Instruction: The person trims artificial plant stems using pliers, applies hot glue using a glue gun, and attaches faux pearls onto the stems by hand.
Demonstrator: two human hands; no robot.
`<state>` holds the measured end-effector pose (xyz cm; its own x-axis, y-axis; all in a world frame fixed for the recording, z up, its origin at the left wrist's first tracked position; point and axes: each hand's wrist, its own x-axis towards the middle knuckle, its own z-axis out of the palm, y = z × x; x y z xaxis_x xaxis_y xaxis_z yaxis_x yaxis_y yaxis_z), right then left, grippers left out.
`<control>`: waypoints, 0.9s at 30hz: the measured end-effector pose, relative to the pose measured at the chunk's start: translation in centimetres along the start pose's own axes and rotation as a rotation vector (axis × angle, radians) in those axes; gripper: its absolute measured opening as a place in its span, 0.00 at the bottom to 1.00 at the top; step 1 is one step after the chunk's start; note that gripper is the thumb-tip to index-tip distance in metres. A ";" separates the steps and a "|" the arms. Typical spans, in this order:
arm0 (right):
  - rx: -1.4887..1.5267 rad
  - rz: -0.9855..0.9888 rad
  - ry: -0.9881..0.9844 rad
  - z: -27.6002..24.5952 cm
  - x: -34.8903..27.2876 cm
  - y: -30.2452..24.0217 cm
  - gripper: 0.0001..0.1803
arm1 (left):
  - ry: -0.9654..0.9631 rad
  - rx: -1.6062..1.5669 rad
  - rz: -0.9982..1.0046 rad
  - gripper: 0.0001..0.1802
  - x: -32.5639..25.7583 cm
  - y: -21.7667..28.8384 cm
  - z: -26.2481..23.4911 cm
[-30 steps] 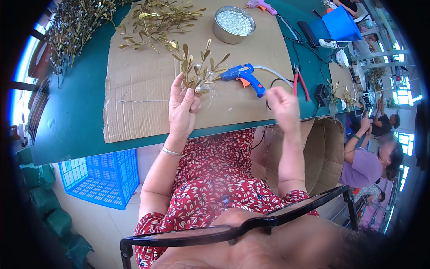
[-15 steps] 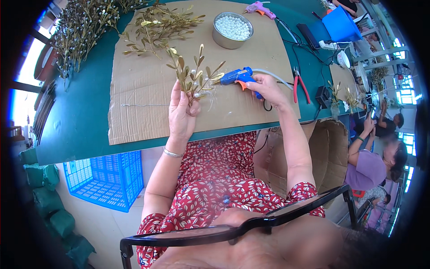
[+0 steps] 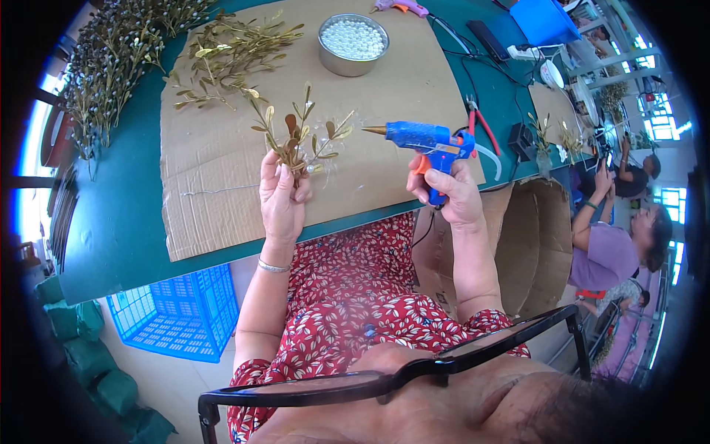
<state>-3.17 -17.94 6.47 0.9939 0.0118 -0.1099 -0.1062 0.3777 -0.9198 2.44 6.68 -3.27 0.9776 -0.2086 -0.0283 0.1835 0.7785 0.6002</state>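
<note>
My left hand [image 3: 284, 194] pinches an artificial leaf sprig [image 3: 297, 138] by its lower stems, above the cardboard sheet [image 3: 222, 159]. Gold and brown leaves fan upward from it, with pale beads and thin clear glue strands among them. In my right hand [image 3: 452, 191] is a blue glue gun [image 3: 425, 139], gripped round its handle near the orange trigger. Its brass nozzle points left toward the sprig, a short gap away from the leaves. A steel bowl of white pearl beads [image 3: 353, 43] stands beyond both hands.
Loose gold sprigs [image 3: 235, 52] lie at the cardboard's far left, beside a big heap of beaded sprigs [image 3: 122, 63]. Red-handled pliers [image 3: 484, 129], cables and a purple glue gun [image 3: 403, 7] lie right and far. A blue crate [image 3: 177, 311] stands below the table; people sit at right.
My right hand has drawn the glue gun right, away from the sprig, and turned it into fuller view. My left hand has shifted slightly left and down, still holding the sprig.
</note>
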 end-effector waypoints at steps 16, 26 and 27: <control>-0.145 0.070 0.049 -0.1 -0.6 -0.4 0.13 | 0.023 0.191 0.018 0.15 -0.1 0.0 0.2; -0.178 0.121 0.010 -0.8 -0.4 -0.1 0.14 | 0.009 0.193 0.009 0.15 -0.1 0.1 0.4; -0.182 0.118 0.011 -0.8 -0.3 -0.1 0.14 | 0.009 0.193 0.008 0.15 -0.1 0.1 0.4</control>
<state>-3.52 -18.74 6.24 0.9740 0.0354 -0.2238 -0.2263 0.2010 -0.9531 2.35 6.52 -2.89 0.9799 -0.1971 -0.0291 0.1532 0.6521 0.7425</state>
